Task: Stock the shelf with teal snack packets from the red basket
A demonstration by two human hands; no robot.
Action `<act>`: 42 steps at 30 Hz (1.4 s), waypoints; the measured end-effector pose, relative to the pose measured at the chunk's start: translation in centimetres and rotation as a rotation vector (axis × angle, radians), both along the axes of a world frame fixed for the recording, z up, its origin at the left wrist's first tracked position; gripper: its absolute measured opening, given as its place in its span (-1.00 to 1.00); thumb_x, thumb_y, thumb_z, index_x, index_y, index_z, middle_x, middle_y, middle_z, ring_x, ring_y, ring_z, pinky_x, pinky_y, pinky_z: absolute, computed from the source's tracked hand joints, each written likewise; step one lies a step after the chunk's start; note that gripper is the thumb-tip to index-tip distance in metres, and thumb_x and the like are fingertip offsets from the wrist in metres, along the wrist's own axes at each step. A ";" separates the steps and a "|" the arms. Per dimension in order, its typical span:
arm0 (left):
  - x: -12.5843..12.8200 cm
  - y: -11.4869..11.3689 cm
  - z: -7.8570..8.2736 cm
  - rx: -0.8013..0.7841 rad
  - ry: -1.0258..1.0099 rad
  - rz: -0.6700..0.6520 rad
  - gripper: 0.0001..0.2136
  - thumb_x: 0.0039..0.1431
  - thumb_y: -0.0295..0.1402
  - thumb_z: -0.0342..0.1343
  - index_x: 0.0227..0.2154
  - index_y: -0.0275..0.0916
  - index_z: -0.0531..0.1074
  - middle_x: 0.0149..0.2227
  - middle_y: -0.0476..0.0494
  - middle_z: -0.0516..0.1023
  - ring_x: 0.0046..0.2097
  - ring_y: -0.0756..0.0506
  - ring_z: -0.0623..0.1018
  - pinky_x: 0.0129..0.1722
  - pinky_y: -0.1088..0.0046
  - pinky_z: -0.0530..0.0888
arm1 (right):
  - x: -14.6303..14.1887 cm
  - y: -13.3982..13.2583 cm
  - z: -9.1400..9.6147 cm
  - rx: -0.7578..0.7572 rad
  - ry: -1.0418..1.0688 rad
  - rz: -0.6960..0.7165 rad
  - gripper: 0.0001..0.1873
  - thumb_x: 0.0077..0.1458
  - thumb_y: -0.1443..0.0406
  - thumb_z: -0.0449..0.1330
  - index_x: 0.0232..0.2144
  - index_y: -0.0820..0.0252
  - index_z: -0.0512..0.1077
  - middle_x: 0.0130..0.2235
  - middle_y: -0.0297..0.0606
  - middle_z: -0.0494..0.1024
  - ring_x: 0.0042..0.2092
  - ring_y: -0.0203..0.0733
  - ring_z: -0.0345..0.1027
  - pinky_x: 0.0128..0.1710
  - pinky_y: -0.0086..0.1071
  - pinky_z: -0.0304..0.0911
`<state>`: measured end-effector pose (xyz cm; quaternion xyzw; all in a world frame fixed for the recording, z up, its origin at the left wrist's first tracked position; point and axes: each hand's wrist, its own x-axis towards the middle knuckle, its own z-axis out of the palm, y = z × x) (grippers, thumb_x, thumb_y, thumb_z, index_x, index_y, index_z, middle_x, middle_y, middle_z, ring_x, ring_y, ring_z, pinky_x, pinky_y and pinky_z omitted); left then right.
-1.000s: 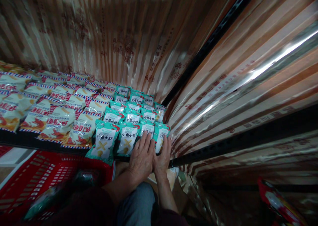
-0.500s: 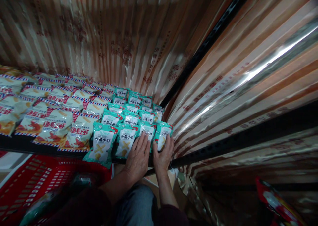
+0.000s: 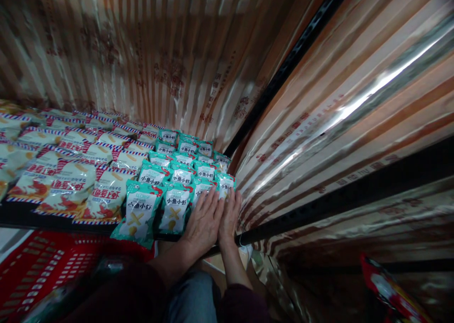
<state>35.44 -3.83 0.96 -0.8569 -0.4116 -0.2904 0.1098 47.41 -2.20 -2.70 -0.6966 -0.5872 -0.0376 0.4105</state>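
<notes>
Vs 0.5 s ago: gap between the 2 hands has closed, left hand (image 3: 202,221) and right hand (image 3: 229,216) now side by side; end teal bag (image 3: 226,184) looks nudged slightly back. It sits at the 3 o'clock end of the front row on the black shelf (image 3: 21,215), print facing the viewer, long axis roughly 12–6. Left hand flat, fingers straight over the next teal bag (image 3: 199,186), nothing gripped; right hand's fingers extended on the end bag, can't tell if gripping. Bags: glossy film, pillow-shaped. White snack bags (image 3: 67,183) at 9 o'clock, slotted red basket (image 3: 118,248) at 8, ribbed shiny backing (image 3: 170,77) at 11.
</notes>
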 end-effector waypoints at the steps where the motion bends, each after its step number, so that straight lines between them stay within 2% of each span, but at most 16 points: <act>1: 0.2 0.3 0.2 0.008 0.012 0.007 -0.58 0.24 -0.37 -0.08 0.12 -0.42 0.23 0.21 -0.36 0.27 0.29 -0.27 0.14 0.26 0.08 0.06 | 0.0 0.2 0.0 -0.005 0.029 0.007 -0.40 0.22 0.11 -0.23 0.26 0.18 -0.02 0.30 0.04 -0.08 0.31 0.04 -0.19 0.19 0.07 -0.04; 8: 0.3 1.4 0.6 0.007 0.031 0.016 -0.64 0.23 -0.38 -0.09 0.04 -0.41 0.32 0.19 -0.34 0.30 0.29 -0.26 0.14 0.25 0.08 0.07 | 0.5 2.0 -0.5 -0.011 0.075 0.028 -0.43 0.22 0.20 -0.26 0.25 0.17 -0.01 0.30 0.01 -0.07 0.32 0.01 -0.21 0.20 0.06 -0.07; 15: 0.3 1.1 0.0 -0.006 0.020 0.014 -0.56 0.19 -0.34 -0.05 0.10 -0.43 0.28 0.23 -0.36 0.24 0.31 -0.29 0.09 0.25 0.07 0.02 | 1.3 4.0 -1.2 0.016 -0.104 0.008 -0.42 0.18 0.28 -0.15 0.26 0.17 -0.03 0.28 0.05 -0.04 0.29 0.04 -0.14 0.14 0.07 0.03; 20: 0.3 1.0 -0.6 -0.021 0.020 0.007 -0.52 0.16 -0.32 -0.04 0.12 -0.42 0.26 0.25 -0.34 0.20 0.31 -0.29 0.08 0.25 0.10 0.02 | 1.1 4.7 -1.1 0.021 -0.168 -0.023 -0.42 0.20 0.26 -0.17 0.26 0.26 -0.04 0.27 0.13 -0.03 0.29 0.07 -0.15 0.15 0.07 0.00; 27: -0.1 1.1 -1.3 -0.020 0.018 -0.013 -0.52 0.15 -0.30 -0.05 0.11 -0.41 0.27 0.28 -0.33 0.13 0.32 -0.27 0.05 0.27 0.08 -0.05 | 0.7 6.0 -1.1 0.052 -0.120 -0.134 -0.37 0.19 0.11 -0.13 0.24 0.28 0.01 0.23 0.16 0.07 0.24 0.13 -0.05 0.11 0.12 0.04; 31: 0.0 1.1 -1.7 -0.022 0.008 -0.013 -0.52 0.13 -0.30 -0.03 0.10 -0.41 0.28 0.29 -0.35 0.11 0.32 -0.28 0.03 0.28 0.07 -0.06 | 0.5 6.6 -0.8 0.028 -0.133 -0.130 -0.39 0.19 0.12 -0.13 0.24 0.20 0.04 0.24 0.10 0.06 0.24 0.12 -0.05 0.10 0.12 0.06; 35: 0.0 1.0 -1.5 -0.036 0.012 -0.015 -0.50 0.15 -0.27 -0.03 0.12 -0.42 0.26 0.28 -0.35 0.14 0.32 -0.30 0.04 0.27 0.09 -0.05 | 0.5 7.1 -0.6 0.010 -0.135 -0.136 -0.42 0.18 0.12 -0.11 0.23 0.10 0.09 0.26 0.04 0.01 0.25 0.15 -0.08 0.08 0.12 0.09; 42: -0.1 1.0 -1.2 -0.039 -0.001 -0.021 -0.51 0.17 -0.29 -0.04 0.14 -0.41 0.25 0.27 -0.32 0.15 0.32 -0.29 0.04 0.28 0.12 -0.07 | 0.3 7.7 -0.7 -0.033 -0.197 -0.144 -0.46 0.19 0.24 -0.15 0.20 0.21 0.16 0.26 0.11 -0.01 0.26 0.12 -0.10 0.13 0.07 0.05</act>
